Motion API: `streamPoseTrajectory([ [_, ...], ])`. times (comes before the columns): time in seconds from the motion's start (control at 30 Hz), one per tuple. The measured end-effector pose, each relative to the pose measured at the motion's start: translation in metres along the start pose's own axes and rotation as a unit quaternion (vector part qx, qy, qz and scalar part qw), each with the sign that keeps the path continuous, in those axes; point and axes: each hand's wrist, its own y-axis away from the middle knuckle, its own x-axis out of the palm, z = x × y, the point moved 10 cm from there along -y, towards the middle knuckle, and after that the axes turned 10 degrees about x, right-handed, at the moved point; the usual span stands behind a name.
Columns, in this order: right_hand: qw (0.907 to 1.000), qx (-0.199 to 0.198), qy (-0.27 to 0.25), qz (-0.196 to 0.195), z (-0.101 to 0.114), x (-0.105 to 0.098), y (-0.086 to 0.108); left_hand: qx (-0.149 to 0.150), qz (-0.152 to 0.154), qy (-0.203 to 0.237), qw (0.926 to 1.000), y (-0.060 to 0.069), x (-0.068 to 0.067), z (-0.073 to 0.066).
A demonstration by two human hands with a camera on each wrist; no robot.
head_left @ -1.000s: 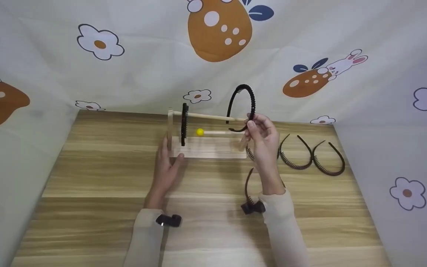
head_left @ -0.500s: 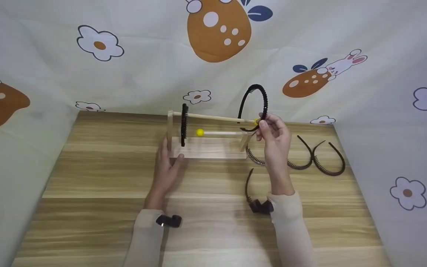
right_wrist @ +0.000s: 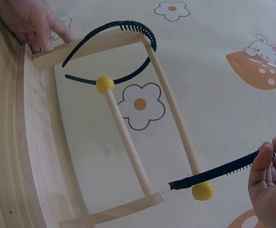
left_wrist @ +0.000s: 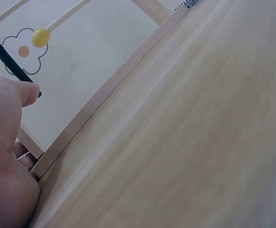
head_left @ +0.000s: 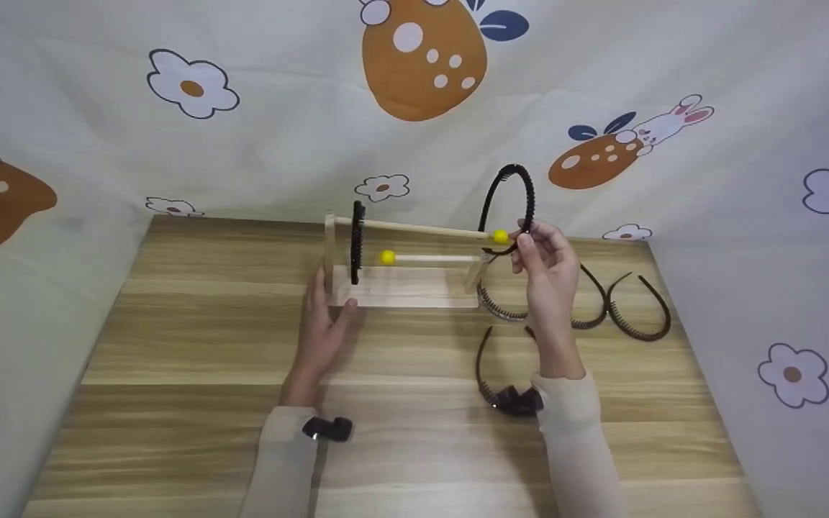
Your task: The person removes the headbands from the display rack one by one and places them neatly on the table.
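Note:
A wooden rack with two rods tipped by yellow balls has its base [head_left: 414,288] on the table. My left hand [head_left: 324,327] grips its left end, thumb at the base's front and fingers behind the upright. One black toothed headband [head_left: 358,241] hangs on the upper rod [head_left: 422,229] near that upright. With thumb and fingers my right hand [head_left: 553,270] pinches another black headband [head_left: 531,194] at the upper rod's right end. In the right wrist view this headband [right_wrist: 218,170] lies beside the yellow ball [right_wrist: 203,191]; whether the rod tip is inside its loop I cannot tell.
Several dark headbands lie on the wood-grain table right of the rack, including one at the far right [head_left: 645,337] and one nearer the front [head_left: 483,374], partly behind the right wrist camera [head_left: 519,401]. A patterned cloth [head_left: 278,144] stands behind the table.
My right hand has moved right with its headband, along the upper rod to its end, and the yellow ball there has come into view. The left hand and the hanging headband have stayed put.

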Motion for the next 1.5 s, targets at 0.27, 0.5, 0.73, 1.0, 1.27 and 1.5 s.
streamPoseTrajectory([
  [0.27,0.9999,0.008,-0.003,-0.01,-0.003,-0.011,-0.001,-0.005,0.0,0.001,1.0,0.001,-0.001,-0.001],
  [0.5,0.9996,0.013,0.001,-0.025,-0.005,-0.023,-0.001,0.015,0.002,-0.005,0.9999,0.0,-0.001,-0.004],
  [0.73,0.9994,0.012,0.022,-0.026,-0.007,-0.04,-0.003,0.011,0.003,0.001,0.9999,0.001,-0.001,-0.003],
  [1.0,0.9976,0.025,0.056,-0.031,-0.021,-0.067,-0.003,0.002,0.0,0.007,1.0,0.001,-0.001,0.001],
  [1.27,0.9948,0.03,0.095,-0.022,-0.032,-0.088,0.004,-0.003,0.0,0.009,1.0,0.002,-0.003,0.0],
  [1.5,0.9893,0.045,0.137,-0.026,-0.038,-0.105,0.012,0.012,0.004,0.001,0.9999,0.001,0.0,-0.003],
])
